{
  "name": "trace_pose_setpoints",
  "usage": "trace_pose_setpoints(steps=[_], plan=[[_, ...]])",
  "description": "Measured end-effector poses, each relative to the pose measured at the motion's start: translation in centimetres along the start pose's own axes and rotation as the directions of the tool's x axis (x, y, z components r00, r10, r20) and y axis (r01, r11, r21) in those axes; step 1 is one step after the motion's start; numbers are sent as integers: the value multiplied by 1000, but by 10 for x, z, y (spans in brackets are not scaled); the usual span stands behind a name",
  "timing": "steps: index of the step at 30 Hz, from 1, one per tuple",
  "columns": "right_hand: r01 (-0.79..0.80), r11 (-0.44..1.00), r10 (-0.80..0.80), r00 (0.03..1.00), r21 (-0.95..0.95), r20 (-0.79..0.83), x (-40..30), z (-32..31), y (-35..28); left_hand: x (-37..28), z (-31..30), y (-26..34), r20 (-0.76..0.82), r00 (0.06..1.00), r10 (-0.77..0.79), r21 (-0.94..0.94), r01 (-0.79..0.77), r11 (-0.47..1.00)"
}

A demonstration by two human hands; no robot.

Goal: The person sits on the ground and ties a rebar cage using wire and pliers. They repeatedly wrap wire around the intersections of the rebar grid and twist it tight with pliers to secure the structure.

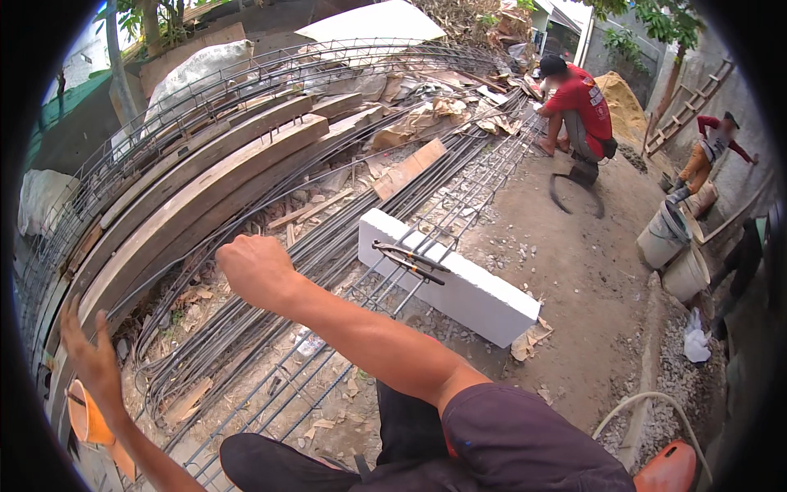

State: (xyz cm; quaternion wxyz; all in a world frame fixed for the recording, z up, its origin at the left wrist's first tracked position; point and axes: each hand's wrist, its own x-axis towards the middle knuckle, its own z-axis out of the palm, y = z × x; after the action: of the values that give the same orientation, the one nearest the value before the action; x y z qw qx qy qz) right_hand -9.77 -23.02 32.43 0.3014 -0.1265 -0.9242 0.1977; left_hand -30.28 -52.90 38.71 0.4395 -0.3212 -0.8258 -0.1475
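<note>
My left hand (95, 360) is raised at the far left, fingers apart and holding nothing visible, above an orange plastic container (92, 418). Stretched across in front of me, my right arm ends in a curled right hand (255, 270) over a bundle of steel bars. Its fingers are turned away, so any thin thing inside them is hidden. Below me runs a long rebar cage (295, 387) with square stirrups. A pale block (449, 289) sits crosswise at the cage, and the cage's bars pass over it. On those bars lie pincers (409, 261) with dark, orange-marked handles.
Thick timber beams (203, 178) and another rebar cage (270, 58) line the left side. A person in a red shirt (584, 107) crouches at the cage's far end. Another person (710, 154) stands by the right wall, near buckets (664, 237). A hose (652, 400) curves at lower right.
</note>
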Motion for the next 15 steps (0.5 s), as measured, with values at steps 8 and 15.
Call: trace_pose_setpoints(steps=[8, 15], plan=[[17, 951, 34, 987, 308, -159, -36, -41, 30, -34, 51, 208, 112, 967, 230, -698, -89, 711], [-1, 1000, 3, 980, 10, -199, -49, -63, 63, -42, 81, 174, 434, 886, 161, -613, 159, 774]])
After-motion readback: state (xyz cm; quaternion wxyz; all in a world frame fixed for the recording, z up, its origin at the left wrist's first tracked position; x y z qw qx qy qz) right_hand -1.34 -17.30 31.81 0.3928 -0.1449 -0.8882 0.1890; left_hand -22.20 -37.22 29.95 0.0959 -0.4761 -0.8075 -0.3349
